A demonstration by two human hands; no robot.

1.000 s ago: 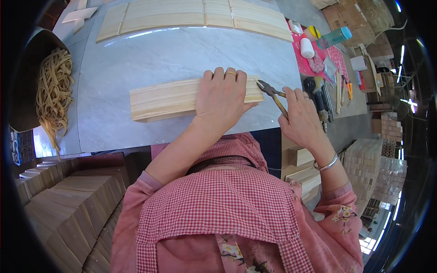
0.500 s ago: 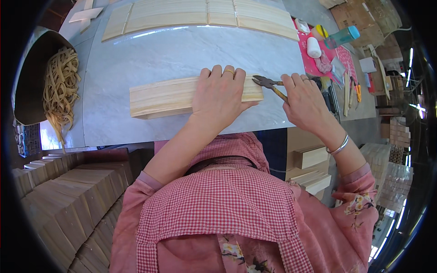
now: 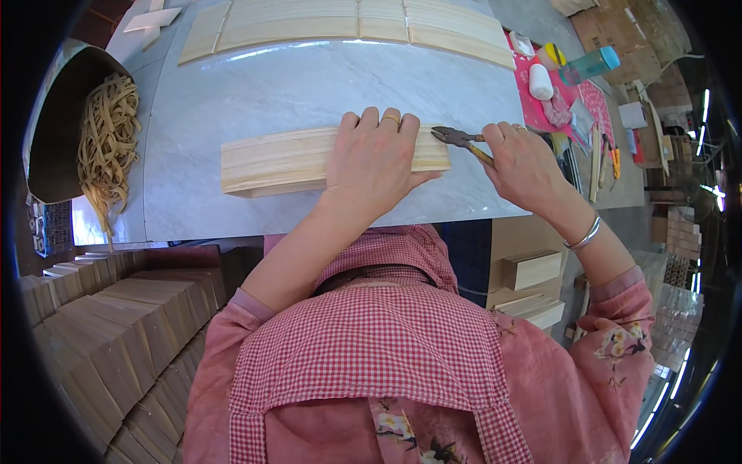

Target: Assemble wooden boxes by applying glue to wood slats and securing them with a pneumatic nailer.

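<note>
A long, narrow box of pale wood [image 3: 270,158] lies across the table in front of me, its left end and near side showing. My left hand [image 3: 373,162] grips it over the top near its right end, fingers bent over the far edge and thumb on the near side. My right hand [image 3: 525,166] is closed around the handles of dark-jawed pliers [image 3: 457,139]. The pliers' jaws meet the box's top at its right end, close to the far corner. What lies between the jaws is too small to make out.
Flat wooden panels [image 3: 309,23] lie along the table's [image 3: 232,89] far side. At left, a bin [image 3: 50,116] spills tan strips [image 3: 108,139]. A teal bottle [image 3: 591,66] and white bottle [image 3: 540,81] are at far right. Stacked wooden pieces [image 3: 124,325] fill the lower left.
My right hand and forearm have shifted slightly to the right, with the pliers' handles angled a little flatter. The jaws remain at the box's right end, and my left hand keeps its grip.
</note>
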